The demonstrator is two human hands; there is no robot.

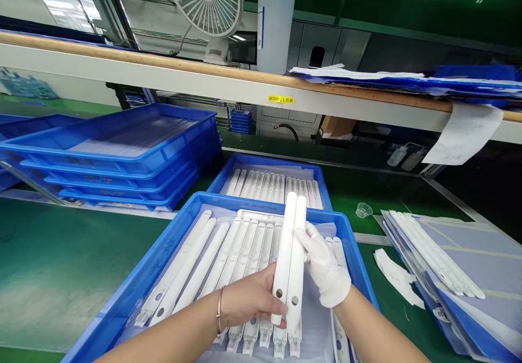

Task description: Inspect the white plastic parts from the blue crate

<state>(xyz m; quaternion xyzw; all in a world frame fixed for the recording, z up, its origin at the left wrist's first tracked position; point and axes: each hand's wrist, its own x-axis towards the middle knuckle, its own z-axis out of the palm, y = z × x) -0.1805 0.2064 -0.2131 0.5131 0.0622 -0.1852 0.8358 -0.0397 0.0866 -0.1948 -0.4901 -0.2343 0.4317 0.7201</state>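
My left hand and gloved right hand grip two white strips together over the near tray — many strips remain inside.

Both forearms ran off the bottom edge. The left hand covered the lower left side of the two white strips; the gloved right hand hid part of their right side and some strips lying in the near blue tray. That tray's front rim was cut off below. The bottle lost its top at the upper edge. The yellow label text was too small to read. Stacked trays ran past the left edge.
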